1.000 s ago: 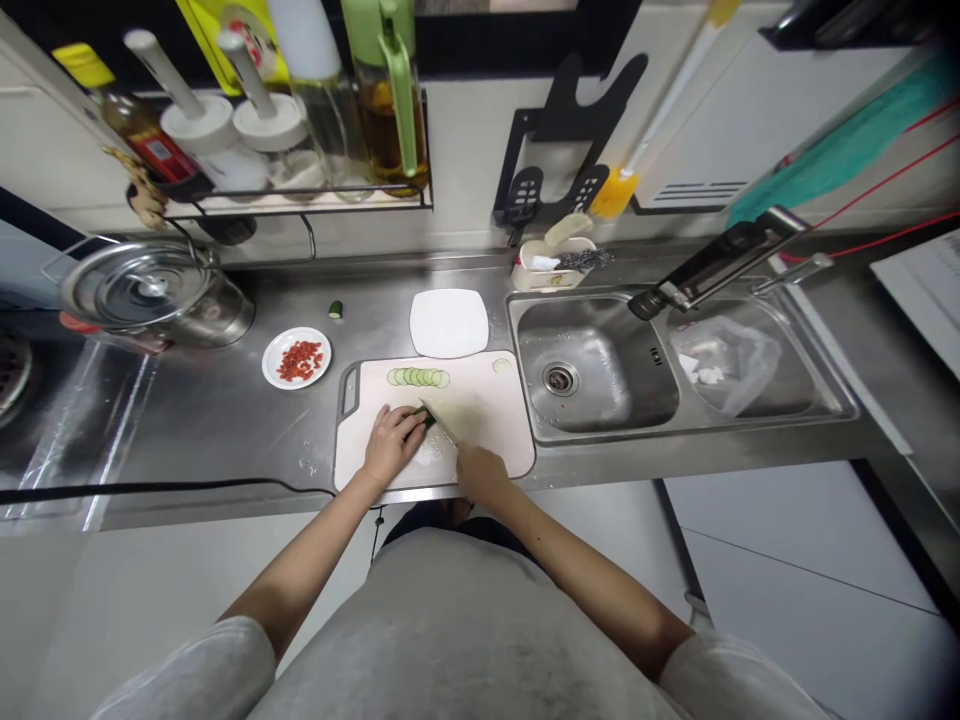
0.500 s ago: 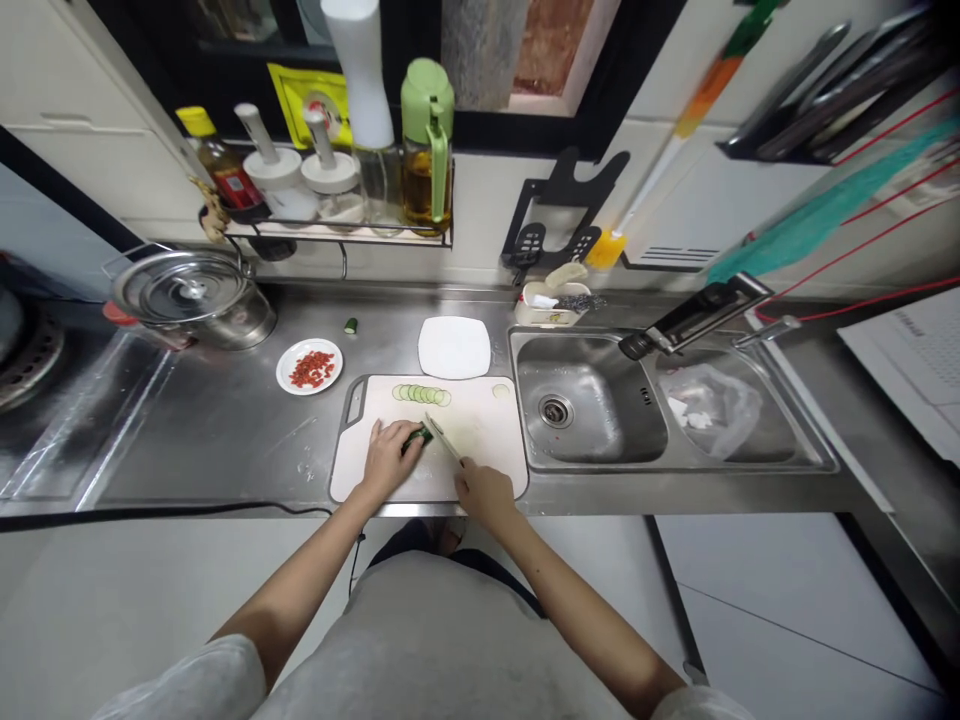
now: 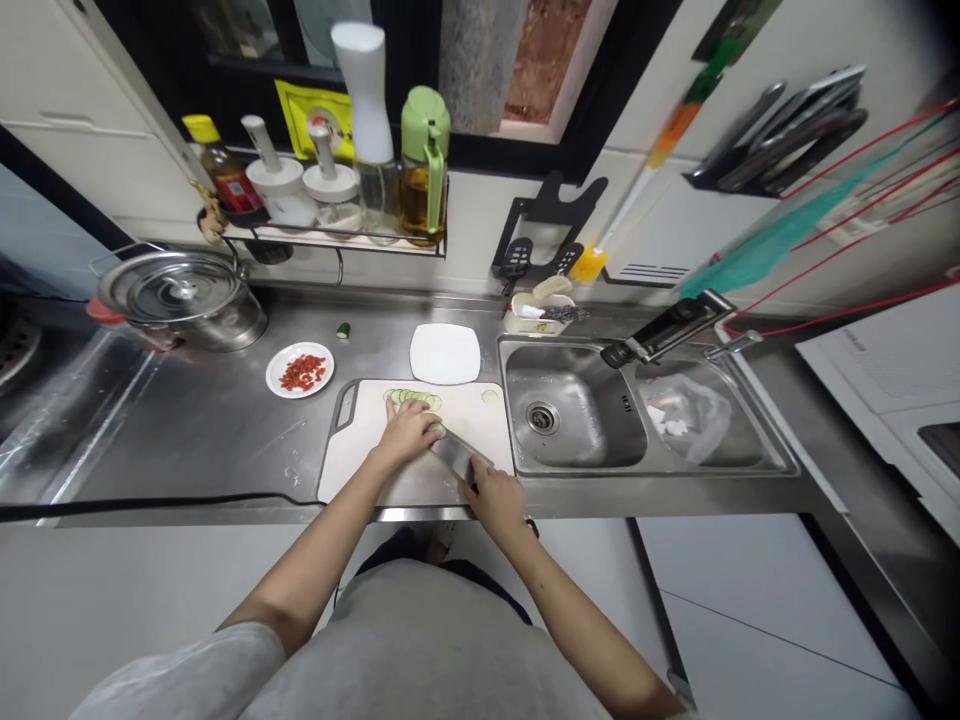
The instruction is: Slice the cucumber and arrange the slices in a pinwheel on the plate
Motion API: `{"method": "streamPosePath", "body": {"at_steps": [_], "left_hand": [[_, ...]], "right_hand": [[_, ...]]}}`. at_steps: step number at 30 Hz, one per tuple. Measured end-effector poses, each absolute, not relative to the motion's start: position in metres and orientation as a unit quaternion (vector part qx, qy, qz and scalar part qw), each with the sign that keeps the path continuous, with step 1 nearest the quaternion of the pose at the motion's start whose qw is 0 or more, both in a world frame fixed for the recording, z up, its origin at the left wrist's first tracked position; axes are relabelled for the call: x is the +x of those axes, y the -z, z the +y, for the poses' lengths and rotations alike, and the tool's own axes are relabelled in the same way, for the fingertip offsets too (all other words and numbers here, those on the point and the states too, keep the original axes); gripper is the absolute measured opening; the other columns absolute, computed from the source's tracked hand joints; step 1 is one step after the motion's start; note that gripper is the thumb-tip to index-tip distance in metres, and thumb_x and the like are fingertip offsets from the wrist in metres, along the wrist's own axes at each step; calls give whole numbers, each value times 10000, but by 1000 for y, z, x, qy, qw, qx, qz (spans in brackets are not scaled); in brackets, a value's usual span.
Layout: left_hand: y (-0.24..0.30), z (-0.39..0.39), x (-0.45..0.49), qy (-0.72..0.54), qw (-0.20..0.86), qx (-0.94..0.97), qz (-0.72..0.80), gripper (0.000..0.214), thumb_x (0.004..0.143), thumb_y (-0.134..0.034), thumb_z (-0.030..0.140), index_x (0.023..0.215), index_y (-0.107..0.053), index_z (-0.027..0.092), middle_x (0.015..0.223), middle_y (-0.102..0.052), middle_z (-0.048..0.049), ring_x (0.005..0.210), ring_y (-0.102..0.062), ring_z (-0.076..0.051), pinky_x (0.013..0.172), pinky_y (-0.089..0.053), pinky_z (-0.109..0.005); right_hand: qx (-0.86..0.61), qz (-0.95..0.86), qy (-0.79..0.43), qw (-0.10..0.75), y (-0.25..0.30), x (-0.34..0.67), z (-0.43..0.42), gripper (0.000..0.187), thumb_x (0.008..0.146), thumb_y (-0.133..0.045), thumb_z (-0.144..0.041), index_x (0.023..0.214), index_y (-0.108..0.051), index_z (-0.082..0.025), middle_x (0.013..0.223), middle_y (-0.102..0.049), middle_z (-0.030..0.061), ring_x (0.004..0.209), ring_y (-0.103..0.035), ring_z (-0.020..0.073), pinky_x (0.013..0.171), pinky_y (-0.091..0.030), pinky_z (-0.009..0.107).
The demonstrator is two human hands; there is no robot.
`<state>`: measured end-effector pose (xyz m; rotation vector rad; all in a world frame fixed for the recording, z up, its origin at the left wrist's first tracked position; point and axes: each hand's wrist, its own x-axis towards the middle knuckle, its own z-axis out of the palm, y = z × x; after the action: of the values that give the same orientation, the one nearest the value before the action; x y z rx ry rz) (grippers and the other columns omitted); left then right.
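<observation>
My left hand (image 3: 409,432) is over the upper middle of the white cutting board (image 3: 349,470). Its thumb and fingers close on a pale green cucumber slice (image 3: 439,431), at the tip of the knife. Just beyond the fingers lies an overlapping row of cucumber slices (image 3: 409,397), partly covered by the hand. My right hand (image 3: 497,497) grips a kitchen knife (image 3: 455,455), its broad blade slanting up-left over the board. A single cucumber slice (image 3: 490,396) lies near the board's top right corner. The rest of the dark-skinned cucumber piece cannot be made out.
Behind the board is a white square plate (image 3: 445,354). To the left are a plate of chopped red pieces (image 3: 271,378), a cucumber end (image 3: 343,330) and a lidded steel pot (image 3: 225,330). A double sink (image 3: 585,400) borders the right side. Bottles stand on a wall rack (image 3: 337,240).
My left hand has moved from the cucumber piece up toward the row of slices. The knife has tilted, showing its blade's flat face, and my right hand has shifted slightly right. The camera view has shifted.
</observation>
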<state>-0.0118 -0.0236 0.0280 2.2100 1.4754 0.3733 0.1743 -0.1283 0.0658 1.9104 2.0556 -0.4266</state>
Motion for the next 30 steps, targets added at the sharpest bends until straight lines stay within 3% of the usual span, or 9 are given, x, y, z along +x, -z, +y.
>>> {"method": "streamPosePath", "body": {"at_steps": [3,7,10,15,25,30], "left_hand": [[-26,-17,-9,-132,241,805,525,123,811,-611,293,885,-708,276,1101,-649,-75,1144,-512,-308,1068,-32,-706],[-22,-7,-6,-144,236,784,555,114,793,-575,206,778,-682,239,934,-686,-63,1011,-577,-270,1078,-156,-615],[-19,2,-3,-150,232,744,608,128,791,-553,207,760,-675,227,886,-708,-59,947,-599,-256,1018,-243,-542],[-15,18,2,-131,252,700,655,157,797,-526,243,806,-682,226,842,-726,-55,924,-615,-253,926,-262,-470],[-8,35,9,-115,213,729,641,185,789,-508,194,847,-680,229,858,-715,-75,944,-586,-269,880,-264,-446],[0,34,7,-122,189,741,633,176,805,-510,194,779,-682,223,914,-697,-91,970,-551,-278,887,-261,-473]], "right_hand": [[667,715,152,148,-65,175,-131,484,932,-468,-409,1350,-432,-167,1000,-690,135,932,-660,241,770,-434,319],[672,710,156,143,-63,176,-134,426,949,-434,-397,1311,-466,-176,980,-693,126,937,-661,242,772,-434,322],[671,709,161,144,-61,176,-134,408,952,-427,-412,1292,-475,-192,995,-692,122,935,-663,238,771,-436,321],[677,705,156,144,-56,177,-134,431,942,-448,-407,1314,-460,-191,968,-698,111,919,-666,240,752,-440,312],[680,701,162,142,-51,183,-136,430,945,-429,-418,1301,-477,-181,968,-700,121,902,-671,239,738,-431,304],[682,701,159,137,-51,183,-135,427,933,-449,-409,1294,-486,-183,953,-705,107,894,-672,250,732,-433,313]]}}
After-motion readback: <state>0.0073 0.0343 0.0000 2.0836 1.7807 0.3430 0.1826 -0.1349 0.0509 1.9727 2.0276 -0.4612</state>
